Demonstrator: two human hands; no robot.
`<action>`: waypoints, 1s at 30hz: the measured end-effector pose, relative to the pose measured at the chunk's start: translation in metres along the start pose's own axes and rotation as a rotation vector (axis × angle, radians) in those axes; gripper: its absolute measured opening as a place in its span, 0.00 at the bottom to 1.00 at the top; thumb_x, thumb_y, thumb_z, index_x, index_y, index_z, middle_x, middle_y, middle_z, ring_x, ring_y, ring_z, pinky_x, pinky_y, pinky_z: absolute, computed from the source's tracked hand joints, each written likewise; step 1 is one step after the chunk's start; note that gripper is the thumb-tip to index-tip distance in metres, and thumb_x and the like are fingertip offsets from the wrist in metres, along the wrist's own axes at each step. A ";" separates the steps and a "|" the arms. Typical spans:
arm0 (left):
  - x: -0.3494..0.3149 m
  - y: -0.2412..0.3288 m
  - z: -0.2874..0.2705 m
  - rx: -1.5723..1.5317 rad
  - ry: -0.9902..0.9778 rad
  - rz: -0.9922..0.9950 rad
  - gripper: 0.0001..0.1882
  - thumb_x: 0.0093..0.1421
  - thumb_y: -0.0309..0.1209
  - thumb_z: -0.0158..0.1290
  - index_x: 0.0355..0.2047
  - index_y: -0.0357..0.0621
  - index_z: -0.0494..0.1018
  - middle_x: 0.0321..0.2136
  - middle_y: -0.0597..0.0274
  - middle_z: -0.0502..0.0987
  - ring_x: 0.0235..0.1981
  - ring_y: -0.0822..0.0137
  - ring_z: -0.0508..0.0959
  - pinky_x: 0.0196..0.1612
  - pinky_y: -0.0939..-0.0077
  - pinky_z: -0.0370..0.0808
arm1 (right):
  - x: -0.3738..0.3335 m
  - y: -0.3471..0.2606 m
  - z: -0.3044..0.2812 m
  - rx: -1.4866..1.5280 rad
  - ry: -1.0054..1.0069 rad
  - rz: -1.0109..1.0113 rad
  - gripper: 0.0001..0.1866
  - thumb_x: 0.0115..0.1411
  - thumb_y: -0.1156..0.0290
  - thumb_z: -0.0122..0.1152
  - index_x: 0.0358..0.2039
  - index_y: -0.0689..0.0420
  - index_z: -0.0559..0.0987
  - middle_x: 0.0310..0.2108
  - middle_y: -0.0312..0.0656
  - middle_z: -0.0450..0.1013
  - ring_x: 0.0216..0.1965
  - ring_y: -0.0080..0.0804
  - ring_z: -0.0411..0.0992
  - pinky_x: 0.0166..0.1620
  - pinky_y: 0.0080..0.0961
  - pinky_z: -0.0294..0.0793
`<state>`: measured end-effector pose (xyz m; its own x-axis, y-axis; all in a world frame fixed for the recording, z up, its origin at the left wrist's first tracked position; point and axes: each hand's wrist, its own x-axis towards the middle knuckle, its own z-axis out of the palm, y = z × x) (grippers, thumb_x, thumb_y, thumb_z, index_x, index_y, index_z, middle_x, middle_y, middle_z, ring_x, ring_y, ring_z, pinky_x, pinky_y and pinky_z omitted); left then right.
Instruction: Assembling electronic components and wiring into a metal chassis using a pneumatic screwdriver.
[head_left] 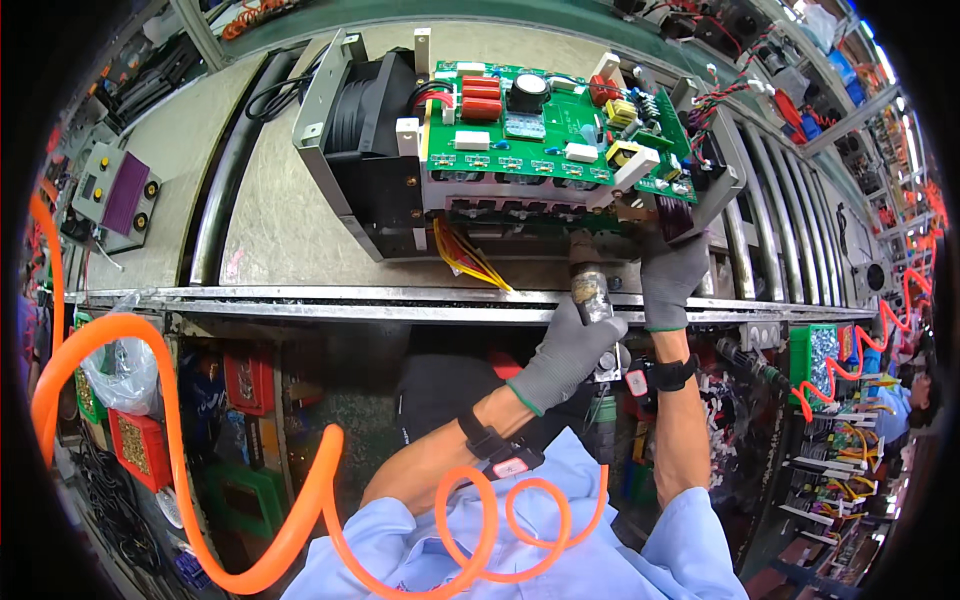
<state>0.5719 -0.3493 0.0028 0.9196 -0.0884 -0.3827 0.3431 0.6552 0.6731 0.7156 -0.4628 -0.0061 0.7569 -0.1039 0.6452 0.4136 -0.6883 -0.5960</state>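
Electronic unit (520,185) sits on the desk (265,220), right of its middle and against the near rail. Its long axis runs left to right: a black housing (370,170) forms the left end, and an upright grey end plate (715,205) closes the right. Its green circuit board (560,120) lies on top, component side up.

Much of the unit's near face is in shadow under the board, so the fittings low on it are hard to make out. A bundle of yellow and red wires (470,260) hangs out of that face, left of the middle, its loose end toward the near edge.

The left hand (570,355), in a grey glove, is wrapped round a cylindrical tool (592,290). The tool's long axis runs near to far, its far end aimed at the unit's near face; the tip is lost in the dark there, and I cannot tell whether it touches. The fingers of the gloved right hand (675,280) go up beside the end plate at the unit's near right corner, partly hidden, so whether they grip anything cannot be told.

An orange coiled hose (325,490) loops across the near left, cut off from view at its right end.
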 end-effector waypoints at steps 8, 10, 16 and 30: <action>-0.003 0.000 0.001 -0.012 -0.003 0.003 0.15 0.59 0.26 0.55 0.43 0.36 0.62 0.32 0.52 0.77 0.26 0.63 0.82 0.29 0.68 0.83 | 0.003 0.004 -0.005 0.165 -0.193 0.146 0.25 0.51 0.70 0.72 0.48 0.64 0.74 0.38 0.49 0.78 0.42 0.41 0.79 0.44 0.32 0.75; -0.007 0.005 0.001 -0.079 -0.061 0.039 0.15 0.61 0.25 0.53 0.45 0.36 0.62 0.35 0.53 0.77 0.30 0.60 0.83 0.32 0.66 0.85 | 0.000 0.004 -0.026 0.132 -0.204 -0.002 0.25 0.53 0.69 0.69 0.50 0.64 0.72 0.36 0.50 0.78 0.40 0.47 0.78 0.42 0.36 0.75; -0.020 0.013 0.001 0.024 -0.005 0.021 0.18 0.61 0.27 0.53 0.48 0.34 0.62 0.39 0.49 0.76 0.31 0.61 0.84 0.32 0.69 0.85 | -0.042 -0.011 -0.060 0.081 -0.387 0.220 0.31 0.56 0.62 0.69 0.57 0.61 0.71 0.28 0.39 0.74 0.26 0.30 0.74 0.31 0.29 0.74; -0.049 0.021 0.013 0.227 0.065 -0.006 0.12 0.61 0.30 0.52 0.40 0.33 0.69 0.26 0.54 0.77 0.24 0.67 0.80 0.28 0.74 0.81 | -0.046 0.017 -0.049 0.346 -0.419 0.323 0.10 0.60 0.65 0.62 0.38 0.56 0.83 0.32 0.47 0.79 0.32 0.39 0.79 0.37 0.33 0.77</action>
<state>0.5365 -0.3407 0.0439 0.9058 -0.0385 -0.4219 0.3893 0.4689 0.7929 0.6627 -0.5047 -0.0223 0.9759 0.0703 0.2066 0.2175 -0.3896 -0.8949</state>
